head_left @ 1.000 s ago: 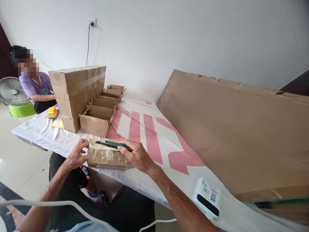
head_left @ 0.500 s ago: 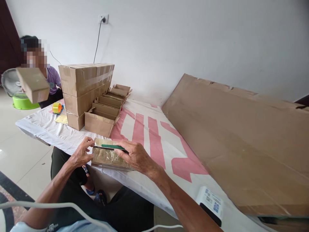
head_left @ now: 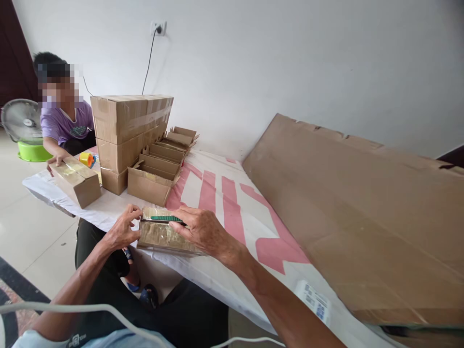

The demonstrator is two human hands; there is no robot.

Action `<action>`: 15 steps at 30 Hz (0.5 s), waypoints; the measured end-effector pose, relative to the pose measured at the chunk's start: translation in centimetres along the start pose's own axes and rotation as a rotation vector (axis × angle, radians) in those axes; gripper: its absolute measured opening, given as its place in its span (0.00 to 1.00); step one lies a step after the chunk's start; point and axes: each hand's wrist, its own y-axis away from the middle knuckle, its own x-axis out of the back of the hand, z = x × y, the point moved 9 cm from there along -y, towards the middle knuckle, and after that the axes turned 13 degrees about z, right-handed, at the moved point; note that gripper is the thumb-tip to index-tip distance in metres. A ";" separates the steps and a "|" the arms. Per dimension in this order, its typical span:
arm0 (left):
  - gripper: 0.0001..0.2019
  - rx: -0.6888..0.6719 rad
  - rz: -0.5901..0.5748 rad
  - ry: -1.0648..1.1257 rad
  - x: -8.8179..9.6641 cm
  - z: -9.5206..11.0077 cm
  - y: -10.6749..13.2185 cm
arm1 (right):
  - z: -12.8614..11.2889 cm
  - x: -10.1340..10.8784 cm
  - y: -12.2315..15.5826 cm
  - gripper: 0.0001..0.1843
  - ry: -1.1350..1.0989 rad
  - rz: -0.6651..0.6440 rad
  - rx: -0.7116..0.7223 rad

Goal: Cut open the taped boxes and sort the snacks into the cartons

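Observation:
A small taped cardboard box (head_left: 159,236) lies at the near edge of the covered table in front of me. My left hand (head_left: 125,229) has its fingers and thumb against the box's left end, gripping it. Over the right part of the box, my right hand (head_left: 197,227) is closed on a slim green ribbed tool (head_left: 163,218), which looks like a box cutter. The tool lies along the dark line across the box top. Its right end is hidden under my fingers.
Closed boxes (head_left: 126,121) stand stacked beyond, beside a row of open boxes (head_left: 148,186). At left, a person (head_left: 68,125) holds another box (head_left: 78,181) near a tape dispenser (head_left: 87,159). A large cardboard sheet (head_left: 355,217) leans at right. A white cable (head_left: 90,307) crosses close by.
The person at left has lowered a box from the air onto the table's left side. My hands and the green tool have hardly moved. The dark object at lower right is now hidden.

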 end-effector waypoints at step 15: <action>0.25 -0.028 -0.001 -0.047 0.2 0.1 -0.1 | 0.6 0.2 0.3 0.11 0.069 -0.060 0.038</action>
